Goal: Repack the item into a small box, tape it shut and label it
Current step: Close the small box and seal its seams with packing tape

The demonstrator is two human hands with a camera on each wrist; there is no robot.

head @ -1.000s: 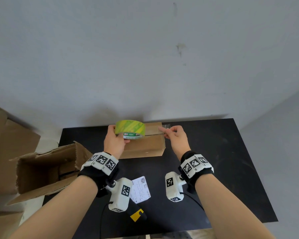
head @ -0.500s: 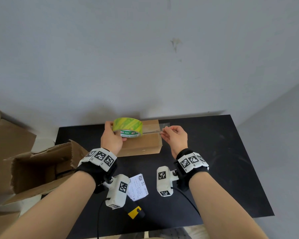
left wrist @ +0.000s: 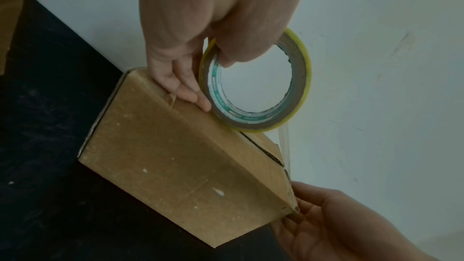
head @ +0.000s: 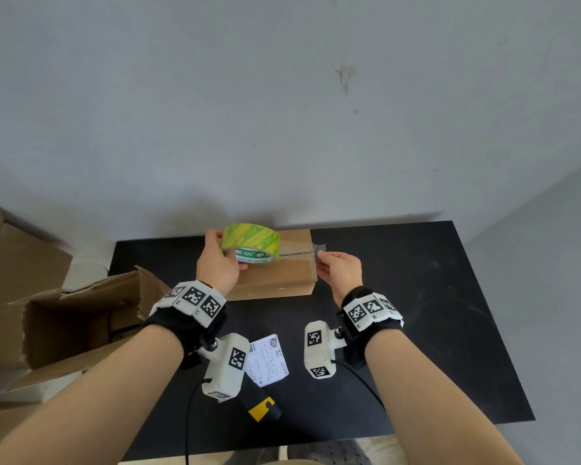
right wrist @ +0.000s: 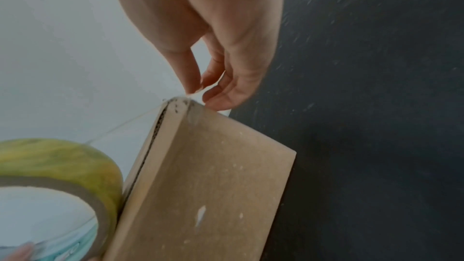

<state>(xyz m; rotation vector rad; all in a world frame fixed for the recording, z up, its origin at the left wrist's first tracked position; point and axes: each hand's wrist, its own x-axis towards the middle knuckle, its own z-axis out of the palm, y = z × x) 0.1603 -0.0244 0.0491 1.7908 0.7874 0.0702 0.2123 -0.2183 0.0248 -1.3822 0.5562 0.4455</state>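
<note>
Nearest me, at the front of the black table (head: 450,330): a black and yellow tool (head: 260,406) is lying partly under my left wrist camera. Its far end is hidden.

Just beyond it: a white printed label (head: 269,360) is lying flat on the table between my two forearms, apart from the box.

To my left, off the table's edge: a large open cardboard box (head: 81,317) is lying on its side with its flaps splayed. More cardboard (head: 10,243) is standing behind it.

Mid-table: the small box (head: 279,276) is sitting closed, its top seam running left to right.

On the small box, left end: my left hand (head: 217,266) is gripping the tape roll (head: 250,243), thumb hooked inside the core, fingers curled over the yellow-green outside. The roll is standing on edge and touching the top of the box.

From the roll to the box's right end: a clear tape strip (head: 297,248) is stretching along the seam, slightly raised above the cardboard.

At the box's right top edge: my right hand (head: 341,271) is pinching the free end of the strip between thumb and fingertips (right wrist: 193,84), and the end is folding over that edge.

Farthest: a pale grey wall (head: 282,112) is standing directly behind the table.
</note>
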